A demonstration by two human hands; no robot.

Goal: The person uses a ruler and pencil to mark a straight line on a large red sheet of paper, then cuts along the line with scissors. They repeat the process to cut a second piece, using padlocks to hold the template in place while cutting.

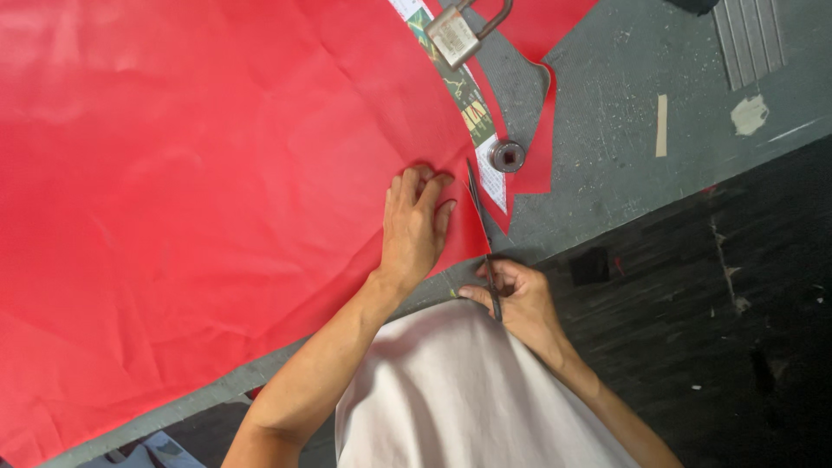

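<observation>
1. Head view, right hand: its fingers are curled shut around the handles of a pair of dark metal scissors. The blades reach up and away from the person, running along the right edge of the sheet and just beside the left hand's fingertips. How far apart the blades stand cannot be told.

2. Head view, left hand: it lies palm down and open on the large red sheet of smooth, leather-like material, fingers slightly spread and pressing near the sheet's right edge. It grips nothing.

3. The red sheet covers most of the grey felt-topped worktable, from the left border to the middle of the view. It shows soft creases, and its right edge curves down to a point just beside the scissors.

4. A narrow red offcut strip lies just right of that edge, bent into a V on the table.

5. A long printed paper pattern strip lies between the sheet's edge and the offcut, partly under the sheet.

6. A silver padlock rests on the upper end of the pattern strip; a small round metal weight sits by its lower end, touching the offcut.

7. The dark floor lies beyond the table's edge at the right.
</observation>
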